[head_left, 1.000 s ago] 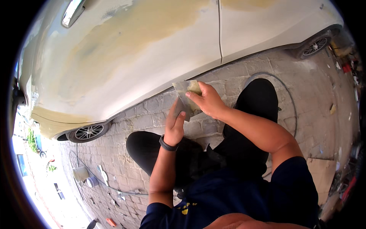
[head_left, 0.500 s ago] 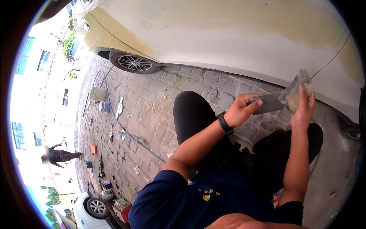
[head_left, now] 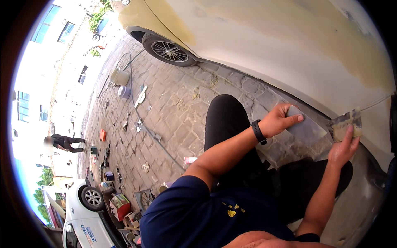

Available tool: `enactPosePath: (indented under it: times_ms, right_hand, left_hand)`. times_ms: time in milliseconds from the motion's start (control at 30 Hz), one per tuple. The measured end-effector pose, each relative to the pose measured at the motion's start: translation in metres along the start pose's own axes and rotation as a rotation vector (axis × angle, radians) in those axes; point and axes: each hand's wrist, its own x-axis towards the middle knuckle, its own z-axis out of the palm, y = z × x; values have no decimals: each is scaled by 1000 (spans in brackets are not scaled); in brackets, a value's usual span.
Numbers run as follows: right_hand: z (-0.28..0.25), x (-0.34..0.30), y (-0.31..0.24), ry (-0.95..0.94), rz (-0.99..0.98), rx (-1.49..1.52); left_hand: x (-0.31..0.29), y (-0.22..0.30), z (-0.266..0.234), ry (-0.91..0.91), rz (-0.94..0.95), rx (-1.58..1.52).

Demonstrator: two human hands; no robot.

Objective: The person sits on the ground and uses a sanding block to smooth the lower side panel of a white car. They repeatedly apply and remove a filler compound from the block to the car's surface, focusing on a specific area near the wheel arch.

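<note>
1. Head view: well apart from the patched car, across the paving, a white car carries blue lettering on its side.
2. Farther right, also well apart from the patched car, a pink-and-white tube lies on the paving; any print is too small to read.
3. The dark blue shirt has a yellow shell-like emblem; I make out no words.
4. Near the patched car's lower edge, the left hand pinches a grey sheet, thumb on top. It looks light, thin and probably springy; the end under the thumb seems the best hold. No writing shows on it.
5. Farthest right, the right hand grips a smeared plate, which overlaps the patched car in view; contact cannot be told. It is likely light and fairly stiff, slippery where yellowish paste coats it, so a bare edge should hold better. No label is legible.
</note>
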Motion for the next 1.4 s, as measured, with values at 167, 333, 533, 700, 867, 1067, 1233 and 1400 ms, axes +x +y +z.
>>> enactPosePath:
  times_ms: [167,333,533,700,867,1067,1233,1400]
  right_hand:
    - [17,-27,1,-313,97,-82]
    - [20,-17,-11,-800,-305,-681]
    - [29,-14,-6,-372,28,-512]
    - [32,-9,0,-165,225,-11]
    - [35,-24,11,-250,338,-138]
    - [26,-29,18,-478,326,-327]
    - [17,-12,18,-391,297,-382]
    - [-8,27,0,44,24,-580]
  left_hand:
    - [0,-1,6,18,46,49]
    - [6,9,-5,228,152,-11]
    - [14,12,-28,423,228,104]
    - [-1,-9,0,130,324,371]
    - [-3,-24,20,-19,494,459]
    - [-4,-46,17,-70,433,618]
    - [2,-46,18,41,425,525]
    - [6,-28,8,199,228,374]
